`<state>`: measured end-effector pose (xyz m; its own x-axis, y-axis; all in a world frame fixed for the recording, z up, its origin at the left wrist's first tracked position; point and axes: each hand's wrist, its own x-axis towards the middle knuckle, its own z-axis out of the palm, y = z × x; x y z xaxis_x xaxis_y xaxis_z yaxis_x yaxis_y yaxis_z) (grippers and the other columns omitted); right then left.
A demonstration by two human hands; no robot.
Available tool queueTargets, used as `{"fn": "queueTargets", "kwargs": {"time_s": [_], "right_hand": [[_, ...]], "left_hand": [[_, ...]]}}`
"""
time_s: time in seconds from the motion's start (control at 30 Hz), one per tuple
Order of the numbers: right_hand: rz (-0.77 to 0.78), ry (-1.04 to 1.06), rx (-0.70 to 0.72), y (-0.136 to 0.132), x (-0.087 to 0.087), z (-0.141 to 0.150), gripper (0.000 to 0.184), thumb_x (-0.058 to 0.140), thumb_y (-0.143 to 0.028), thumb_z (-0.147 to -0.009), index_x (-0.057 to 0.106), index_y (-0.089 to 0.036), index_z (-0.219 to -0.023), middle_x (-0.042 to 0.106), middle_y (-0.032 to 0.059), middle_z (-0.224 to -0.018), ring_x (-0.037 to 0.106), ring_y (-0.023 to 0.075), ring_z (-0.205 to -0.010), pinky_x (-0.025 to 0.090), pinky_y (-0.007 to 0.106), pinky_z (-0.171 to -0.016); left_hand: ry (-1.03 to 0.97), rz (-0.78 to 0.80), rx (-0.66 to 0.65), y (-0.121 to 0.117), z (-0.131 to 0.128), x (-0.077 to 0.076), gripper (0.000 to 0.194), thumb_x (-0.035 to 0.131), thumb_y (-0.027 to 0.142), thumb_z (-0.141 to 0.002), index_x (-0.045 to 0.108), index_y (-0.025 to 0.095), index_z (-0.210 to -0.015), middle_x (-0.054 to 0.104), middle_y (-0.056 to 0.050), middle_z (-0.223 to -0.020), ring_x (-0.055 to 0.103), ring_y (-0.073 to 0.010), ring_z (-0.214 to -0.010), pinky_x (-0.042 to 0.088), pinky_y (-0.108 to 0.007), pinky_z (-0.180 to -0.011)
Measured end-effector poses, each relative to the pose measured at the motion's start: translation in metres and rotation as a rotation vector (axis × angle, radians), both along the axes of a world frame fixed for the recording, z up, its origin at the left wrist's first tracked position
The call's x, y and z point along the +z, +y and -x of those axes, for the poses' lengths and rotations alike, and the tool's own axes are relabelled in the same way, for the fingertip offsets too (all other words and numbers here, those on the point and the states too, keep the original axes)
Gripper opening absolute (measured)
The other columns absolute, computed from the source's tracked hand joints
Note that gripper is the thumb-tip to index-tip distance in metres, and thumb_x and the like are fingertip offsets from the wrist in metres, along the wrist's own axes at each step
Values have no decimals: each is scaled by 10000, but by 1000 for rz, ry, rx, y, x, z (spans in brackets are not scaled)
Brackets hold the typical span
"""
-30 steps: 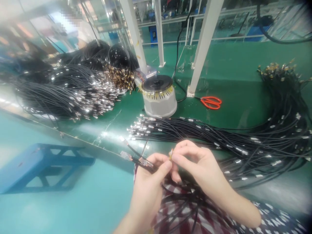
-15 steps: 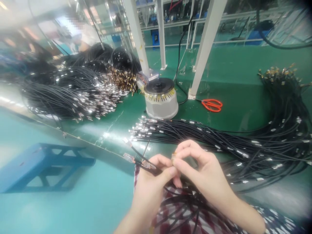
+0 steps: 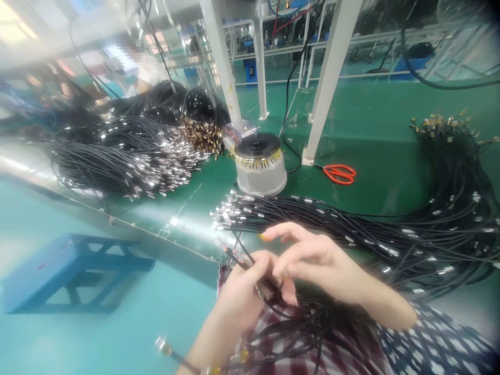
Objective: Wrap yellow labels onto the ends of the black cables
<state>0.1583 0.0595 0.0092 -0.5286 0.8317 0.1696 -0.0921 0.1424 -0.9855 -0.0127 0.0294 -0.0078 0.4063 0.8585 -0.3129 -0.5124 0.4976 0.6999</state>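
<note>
My left hand (image 3: 246,289) is closed around a few black cables (image 3: 234,255), whose ends with clear or silver tips stick out up and to the left. Right beside it, my right hand (image 3: 316,260) has its index finger stretched out, with a small yellow piece (image 3: 265,237) at the fingertip. The thumb and another finger of that hand come together at the left hand's fingers; what is between them is hidden. More black cables (image 3: 312,333) lie loosely across the checked cloth on my lap, and one connector end (image 3: 162,345) pokes out at lower left.
A round white dispenser (image 3: 261,174) with yellow strips around its top stands on the green table. Orange-handled scissors (image 3: 339,174) lie by a white post (image 3: 332,78). Cable bundles (image 3: 128,151) rest at left and right (image 3: 449,166). A blue stool (image 3: 70,276) stands on the floor.
My right hand has moved from pinching a small piece between the fingertips to lying against the left hand, index finger lifted. A connector end has come into view at lower left.
</note>
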Motion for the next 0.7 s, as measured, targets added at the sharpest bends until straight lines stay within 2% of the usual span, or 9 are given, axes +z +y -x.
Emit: {"fn": "queueTargets", "kwargs": {"time_s": [0.07,0.13,0.2,0.27,0.37,0.53,0.7], "right_hand": [[-149,-98,-78,-5,1,-3,237,555,-195,-933,755,-306,-994,587,42,-1274,563,225,-1179,455,414,-1003],[-291,-201,-255,-10,0,-5,234,557,-168,-926,723,-297,-1029,577,54,-1255,533,221,-1205,447,393,-1002],[-405,-287,-438,-15,-4,-5,150,617,-152,-883,699,-254,-955,574,66,-1166,556,211,-1129,455,366,-964],[-524,-374,-525,-22,-9,-3,94,677,-145,-834,681,-230,-875,568,58,-1022,570,203,-999,470,350,-880],[-663,-484,-490,-37,-16,4,75,712,-153,-812,677,-217,-797,552,27,-833,539,181,-825,449,322,-744],[-773,-554,-452,-54,-25,17,92,693,-170,-831,688,-224,-757,549,0,-715,493,159,-723,367,307,-676],[-932,-553,-209,-62,-32,19,334,445,-116,-936,631,-196,-670,567,-10,-693,470,140,-681,329,313,-672]], "left_hand": [[-31,-14,-41,1,2,0,266,600,330,-893,699,125,-754,692,-69,-615,652,-165,-571,507,-256,-577],[-67,-11,-65,2,3,0,177,613,264,-883,717,121,-891,710,-80,-726,673,-174,-673,521,-268,-661],[-112,7,-39,2,4,1,167,656,207,-847,713,124,-981,719,-89,-853,678,-179,-791,519,-278,-762],[-143,35,26,2,3,1,191,669,193,-838,713,124,-1011,716,-98,-960,668,-184,-906,503,-270,-836],[-179,91,122,1,0,1,208,613,250,-889,715,121,-1016,709,-108,-1018,646,-203,-1005,495,-292,-907],[-182,78,128,2,-1,0,274,565,304,-918,712,101,-1029,699,-125,-1045,625,-235,-1055,458,-348,-984],[-165,141,71,4,2,3,274,585,318,-895,716,102,-1001,686,-134,-1019,618,-245,-1033,469,-359,-946]]}}
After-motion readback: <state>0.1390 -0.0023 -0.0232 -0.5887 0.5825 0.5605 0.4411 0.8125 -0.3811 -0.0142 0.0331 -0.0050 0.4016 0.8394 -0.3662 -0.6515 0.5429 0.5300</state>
